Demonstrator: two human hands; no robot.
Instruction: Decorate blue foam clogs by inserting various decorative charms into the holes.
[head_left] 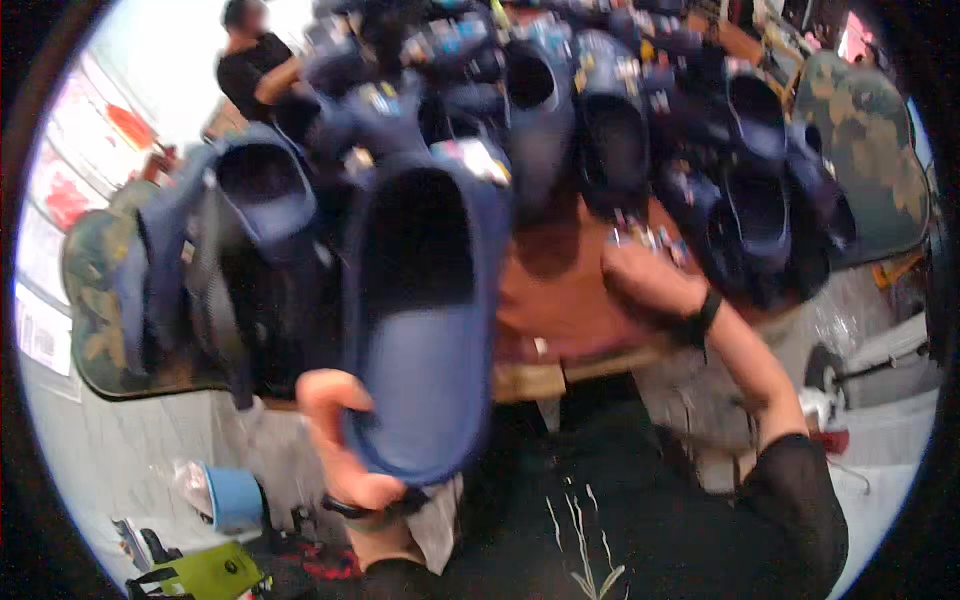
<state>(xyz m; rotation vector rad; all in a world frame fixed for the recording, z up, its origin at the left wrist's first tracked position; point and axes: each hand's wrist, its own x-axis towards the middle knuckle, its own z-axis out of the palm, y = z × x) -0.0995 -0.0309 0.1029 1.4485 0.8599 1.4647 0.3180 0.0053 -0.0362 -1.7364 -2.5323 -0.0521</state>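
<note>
Close in front of me, a navy blue clog (425,350) is held up with its toe pointing away and its open foot hole facing me. My left hand (345,435) grips it at the heel end, thumb and fingers on its left and lower edges. My right hand (650,280) is closed over the brown table surface (555,305), right beside small colourful bits (650,238). Whether those bits are in its fingers is blurred. A white piece (472,158) shows just past the clog's toe.
Many dark blue clogs are heaped across the table, such as one on the left (265,190) and one on the right (755,215). Camouflage-patterned padded pieces (865,155) flank both sides. A person (255,65) stands at the far left. A blue bucket (235,497) is on the floor.
</note>
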